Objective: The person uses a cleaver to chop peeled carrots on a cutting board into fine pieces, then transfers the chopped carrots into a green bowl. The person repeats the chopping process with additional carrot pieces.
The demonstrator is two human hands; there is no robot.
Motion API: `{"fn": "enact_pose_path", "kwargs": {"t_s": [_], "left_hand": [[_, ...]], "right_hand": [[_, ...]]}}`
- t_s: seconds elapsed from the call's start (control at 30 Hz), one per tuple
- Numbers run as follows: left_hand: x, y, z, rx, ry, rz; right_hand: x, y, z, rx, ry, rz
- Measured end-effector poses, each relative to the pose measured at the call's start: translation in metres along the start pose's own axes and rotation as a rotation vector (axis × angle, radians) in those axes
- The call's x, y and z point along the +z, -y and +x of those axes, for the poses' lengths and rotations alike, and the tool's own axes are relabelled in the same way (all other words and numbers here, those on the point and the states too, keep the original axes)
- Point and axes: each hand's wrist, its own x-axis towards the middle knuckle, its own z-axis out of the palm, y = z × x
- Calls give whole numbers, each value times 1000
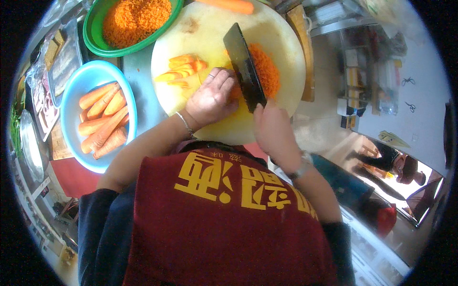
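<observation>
My right hand [273, 134] grips the handle of a dark cleaver [245, 68], its blade standing on a round, pale cutting board [200, 32]. Beside the blade, my left hand [214, 94] rests with curled fingers pressing down on carrot pieces, mostly hidden under it. A heap of finely cut carrot [266, 71] lies on the blade's right side. Left of my left hand are overlapping carrot slices [182, 68]. Across the board's far edge lies a peeled carrot [232, 5].
A blue basin [64, 118] of whole carrots [103, 121] stands left of the board. Beyond it, a green basin [89, 32] holds chopped carrot [137, 21]. Packaged meat [43, 96] lies far left. A person [406, 169] appears at far right.
</observation>
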Motion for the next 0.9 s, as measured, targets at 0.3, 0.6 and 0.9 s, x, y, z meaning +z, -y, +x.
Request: {"fn": "enact_pose_path", "kwargs": {"t_s": [0.3, 0.6, 0.9], "left_hand": [[-1, 3, 2, -162, -115, -92], [-5, 8, 19, -126, 4, 219], [-8, 7, 16, -34, -84, 30]], "right_hand": [[-21, -2, -2, 12, -72, 42], [-25, 1, -16, 122, -74, 59], [-21, 6, -16, 5, 15, 1]]}}
